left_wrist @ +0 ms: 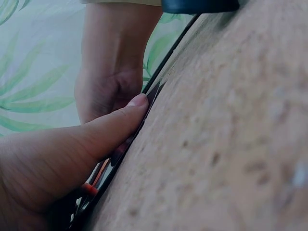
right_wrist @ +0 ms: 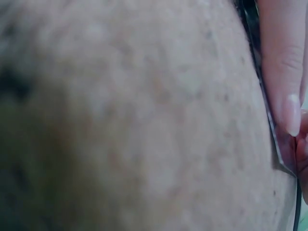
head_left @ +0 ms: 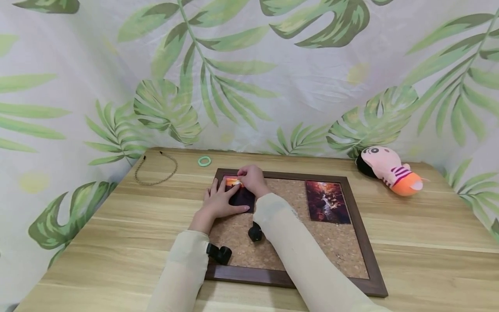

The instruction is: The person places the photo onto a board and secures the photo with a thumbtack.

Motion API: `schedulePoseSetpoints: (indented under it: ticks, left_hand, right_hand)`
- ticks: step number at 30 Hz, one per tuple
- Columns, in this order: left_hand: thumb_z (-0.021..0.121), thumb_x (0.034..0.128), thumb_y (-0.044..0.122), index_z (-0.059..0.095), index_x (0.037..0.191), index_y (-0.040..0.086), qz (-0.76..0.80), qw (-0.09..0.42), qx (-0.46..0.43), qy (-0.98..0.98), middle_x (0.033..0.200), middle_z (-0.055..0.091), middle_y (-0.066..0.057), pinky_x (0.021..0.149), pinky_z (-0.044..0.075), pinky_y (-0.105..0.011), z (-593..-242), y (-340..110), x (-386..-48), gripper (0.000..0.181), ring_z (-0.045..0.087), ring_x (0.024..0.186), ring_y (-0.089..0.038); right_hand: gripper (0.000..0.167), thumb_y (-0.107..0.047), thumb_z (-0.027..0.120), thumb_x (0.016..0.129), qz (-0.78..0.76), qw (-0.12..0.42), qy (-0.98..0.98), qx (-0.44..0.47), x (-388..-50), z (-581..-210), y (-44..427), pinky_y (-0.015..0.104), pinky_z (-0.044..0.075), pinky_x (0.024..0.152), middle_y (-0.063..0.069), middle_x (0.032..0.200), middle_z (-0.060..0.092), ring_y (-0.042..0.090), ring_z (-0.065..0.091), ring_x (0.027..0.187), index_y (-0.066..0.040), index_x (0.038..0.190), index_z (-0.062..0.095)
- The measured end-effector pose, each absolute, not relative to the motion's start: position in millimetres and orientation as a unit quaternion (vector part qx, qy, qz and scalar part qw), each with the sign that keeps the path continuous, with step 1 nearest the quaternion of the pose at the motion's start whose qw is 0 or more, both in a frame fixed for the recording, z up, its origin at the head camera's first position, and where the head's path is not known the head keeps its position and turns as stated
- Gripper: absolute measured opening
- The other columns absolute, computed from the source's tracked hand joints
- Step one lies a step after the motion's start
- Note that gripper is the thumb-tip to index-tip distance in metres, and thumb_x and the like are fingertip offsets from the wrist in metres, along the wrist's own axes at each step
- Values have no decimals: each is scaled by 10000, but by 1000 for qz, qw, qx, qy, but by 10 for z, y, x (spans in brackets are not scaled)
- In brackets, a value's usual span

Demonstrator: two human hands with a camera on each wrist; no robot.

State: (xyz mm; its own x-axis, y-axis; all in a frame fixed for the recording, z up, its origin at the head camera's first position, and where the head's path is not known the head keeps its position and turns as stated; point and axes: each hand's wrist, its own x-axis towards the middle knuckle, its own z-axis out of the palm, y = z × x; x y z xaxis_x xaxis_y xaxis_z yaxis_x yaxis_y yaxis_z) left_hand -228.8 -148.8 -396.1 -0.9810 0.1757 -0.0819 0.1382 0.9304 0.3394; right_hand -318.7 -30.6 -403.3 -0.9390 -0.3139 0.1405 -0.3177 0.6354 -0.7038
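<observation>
A sunset picture (head_left: 242, 200) lies at the upper left of a cork board (head_left: 273, 253) with a brown frame. My left hand (head_left: 220, 201) is spread over it, fingers and thumb extended, pressing the picture against the cork. In the left wrist view, the left thumb (left_wrist: 118, 126) rests along the picture's edge. At the picture's top, my right hand (head_left: 254, 180) pinches something small between thumb and fingertip; its kind is mostly hidden. In the right wrist view, a straight finger (right_wrist: 284, 67) lies against the dark picture (right_wrist: 287, 151), beside other fingertips at the view's edge.
A second picture (head_left: 328, 202), of a stream among red trees, lies at the board's upper right. Behind the board are a green ring (head_left: 204, 161) and a beaded string (head_left: 171, 174). A plush doll (head_left: 391, 171) lies at the back right, before a leaf-patterned cloth (head_left: 234, 86).
</observation>
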Motion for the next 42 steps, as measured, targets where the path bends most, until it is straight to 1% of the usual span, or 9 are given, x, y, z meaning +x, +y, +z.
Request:
schedulePoseSetpoints:
  ticks: [10,14,17,25,30,32,35,42]
  left_hand:
    - [522,699,641,294,1359,249,158,49,83,983,1411,61,-181,920,70,-580,-3983,-1488,-2305,800,-39,1252,-385]
    - [525,705,632,283,1362,247,162,53,81,982,1411,53,-181,920,62,-582,-3975,-1493,-2294,799,-50,1250,-386]
    - [520,708,633,276,1364,247,161,54,81,982,1412,50,-182,920,62,-582,-3974,-1496,-2289,799,-54,1250,-386]
    - [521,712,627,289,1361,241,164,53,82,982,1409,63,-186,918,68,-585,-3966,-1481,-2280,791,-48,1249,-391]
    - [517,711,632,287,1362,239,162,53,84,982,1410,56,-187,919,69,-583,-3972,-1482,-2287,794,-48,1249,-389]
    - [515,708,636,285,1362,242,162,53,83,982,1410,54,-186,918,69,-583,-3975,-1483,-2292,798,-49,1250,-388]
    - [512,704,644,282,1363,245,162,53,83,982,1411,52,-185,918,70,-582,-3979,-1485,-2299,804,-47,1250,-387]
    - [516,704,640,280,1364,241,161,53,83,982,1411,52,-185,915,71,-586,-3984,-1487,-2294,807,-44,1250,-388]
  right_hand:
    - [103,-97,599,804,350,-7,-922,168,-3187,-4012,-303,255,431,687,19,897,621,157,542,831,-80,839,694]
    - [128,-146,583,826,334,-11,-927,172,-3183,-4018,-311,253,428,684,6,909,618,144,542,818,-95,865,694]
    - [141,-162,571,836,335,-10,-926,176,-3177,-4020,-308,257,427,683,6,887,621,143,544,805,-99,870,693]
    - [121,-162,599,813,377,-3,-915,145,-3175,-4058,-287,261,422,723,-3,923,620,137,539,859,-119,872,696]
    - [110,-164,611,801,397,-4,-908,136,-3158,-4041,-279,251,427,655,-4,813,614,134,543,753,-115,873,679]
    - [93,-163,612,799,402,-6,-906,135,-3152,-4036,-275,248,422,615,-5,753,597,135,533,694,-112,856,665]
    - [62,-162,614,797,402,-4,-906,134,-3147,-4029,-269,240,410,588,-15,712,579,129,518,657,-113,813,647]
    - [68,-159,605,806,401,-9,-907,130,-3139,-4029,-271,240,395,566,-19,725,571,143,501,649,-126,759,642]
